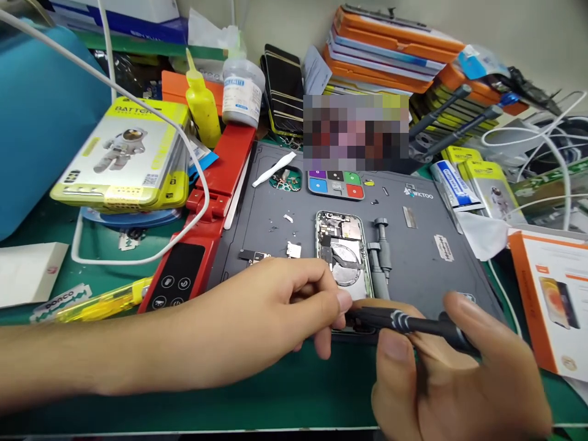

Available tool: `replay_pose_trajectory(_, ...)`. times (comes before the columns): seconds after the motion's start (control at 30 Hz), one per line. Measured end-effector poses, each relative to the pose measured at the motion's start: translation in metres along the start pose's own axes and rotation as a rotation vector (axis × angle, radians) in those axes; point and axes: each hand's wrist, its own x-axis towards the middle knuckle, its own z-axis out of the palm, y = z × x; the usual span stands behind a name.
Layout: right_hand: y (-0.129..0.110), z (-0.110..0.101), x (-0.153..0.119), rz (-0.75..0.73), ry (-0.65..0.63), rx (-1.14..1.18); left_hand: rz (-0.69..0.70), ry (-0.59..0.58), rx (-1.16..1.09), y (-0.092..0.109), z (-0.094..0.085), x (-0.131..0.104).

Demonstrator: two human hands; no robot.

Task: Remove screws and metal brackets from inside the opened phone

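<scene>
An opened phone (353,245) with its inner parts exposed lies on a dark grey work mat (285,202). My left hand (303,306) is over the phone's lower left part, thumb and fingers pinched together; what they grip, if anything, is hidden. A black screwdriver (413,323) is in my right hand (454,367), held between thumb and fingers, its front end pointing left toward my left fingertips and over the phone's lower end. Small metal parts (294,249) and a dark flex piece (254,255) sit left of the phone.
Grey screwdrivers (379,257) lie right of the phone. Behind it is a coloured tray (336,185). A red device (202,239), yellow battery packs (126,153) and a white cable (138,101) are on the left. An orange-edged box (555,300) stands at the right.
</scene>
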Motion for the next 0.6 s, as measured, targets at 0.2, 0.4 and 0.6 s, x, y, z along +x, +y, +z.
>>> replay_pose_trajectory(0.2, -0.005, -0.006, 0.007, 0.088, -0.149, 0.083, -0.015, 0.004, 0.016, -0.004, -0.001, -0.001)
replay_pose_trajectory(0.4, -0.012, -0.002, -0.004, 0.268, -0.089, 0.196, -0.051, 0.023, -0.029, -0.004, -0.002, -0.002)
replay_pose_trajectory(0.6, -0.011, -0.014, -0.017, 0.351, -0.151, 0.163, -0.019, 0.048, -0.012, 0.003, -0.002, -0.003)
